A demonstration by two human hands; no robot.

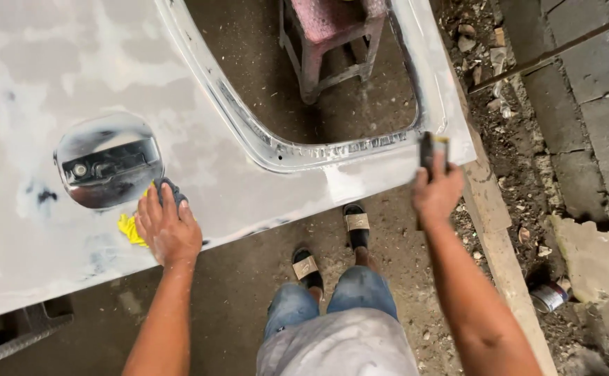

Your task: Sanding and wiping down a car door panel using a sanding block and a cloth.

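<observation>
Small cylindrical can [548, 296] on the ground, far right
</observation>
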